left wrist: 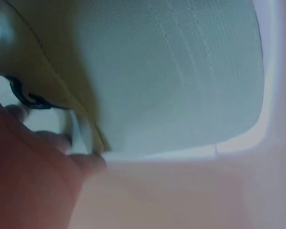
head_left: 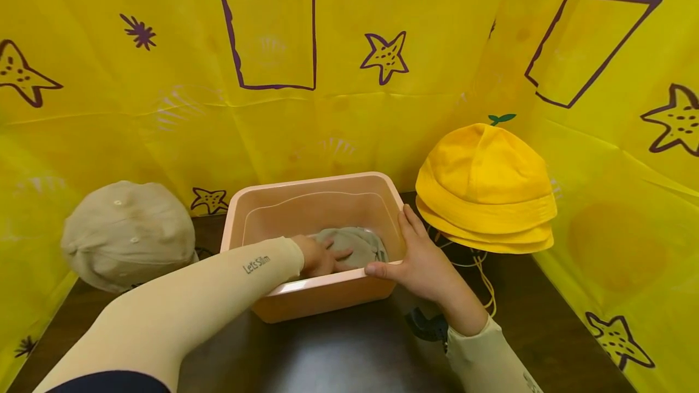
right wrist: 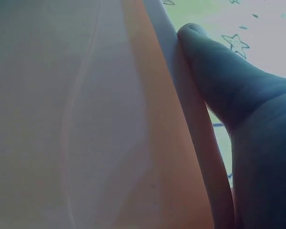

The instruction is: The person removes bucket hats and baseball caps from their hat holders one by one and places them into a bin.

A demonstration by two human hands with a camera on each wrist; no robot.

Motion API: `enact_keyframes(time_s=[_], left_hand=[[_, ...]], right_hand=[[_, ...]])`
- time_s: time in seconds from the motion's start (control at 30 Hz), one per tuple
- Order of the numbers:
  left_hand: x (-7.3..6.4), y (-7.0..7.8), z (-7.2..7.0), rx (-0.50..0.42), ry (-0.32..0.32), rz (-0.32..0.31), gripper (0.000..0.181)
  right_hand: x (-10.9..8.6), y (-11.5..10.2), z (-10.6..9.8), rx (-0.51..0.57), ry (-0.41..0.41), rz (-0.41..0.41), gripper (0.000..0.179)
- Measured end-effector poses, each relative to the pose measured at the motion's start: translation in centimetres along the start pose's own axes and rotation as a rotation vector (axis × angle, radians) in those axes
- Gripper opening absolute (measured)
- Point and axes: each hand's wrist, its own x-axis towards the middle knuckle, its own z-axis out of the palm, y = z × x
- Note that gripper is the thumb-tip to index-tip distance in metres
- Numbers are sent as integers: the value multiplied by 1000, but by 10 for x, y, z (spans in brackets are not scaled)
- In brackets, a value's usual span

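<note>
The left hand, fingers spread, is touching a grey-green cloth cap lying inside a pink rectangular plastic bin; the right hand, thumb wide from fingers, is touching its rim.

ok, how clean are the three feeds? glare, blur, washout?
Head: fairly crisp, pale sheen on the dark table in front of the bin; left wrist: left hand blurred, bright glare along the edge of the cap brim; right wrist: bin wall hazy and low-contrast, right hand dark against a washed-out backdrop.
</note>
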Motion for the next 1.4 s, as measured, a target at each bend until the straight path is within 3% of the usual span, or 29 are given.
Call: enact_keyframes(time_s=[0.17,0.27,0.4,0.53,0.63,0.7,0.77,0.87,1.0,1.07,1.13,1.27,1.4], left_hand=[[-6,8,0,292,25,23,71],[-7,9,-1,300,28,20,72],[-5,7,-4,230,7,18,75],[-4,1,-8,17,9,39,64],[0,-3,-17,-157,16,84,53],[0,-5,-25,-221,16,117,51],[-6,-6,-35,-276,15,119,51],[-28,-6,-51,-350,56,97,56],[-73,-8,-68,-417,207,108,64],[-96,-10,-69,-394,332,124,66],[-120,-10,-65,-340,466,83,69],[-169,-5,-46,-243,729,-96,78],[-216,-2,-9,-255,1010,-225,92]], right_hand=[[-1,-1,0,-17,3,-4,127],[-1,0,0,-25,14,-8,127],[-1,1,0,-31,15,-13,127],[-1,-1,-1,-36,6,-12,128],[0,-3,-2,-33,2,-6,128],[1,-3,-2,-27,-5,-5,129],[1,-3,-2,-24,-13,-4,129],[0,-1,-2,-25,-17,2,130],[-1,1,-2,-24,-8,6,130],[-1,1,-2,-22,-3,4,130],[-1,2,-2,-15,0,1,131],[-1,2,-3,-2,4,-3,130],[-2,2,-3,8,0,-7,130]])
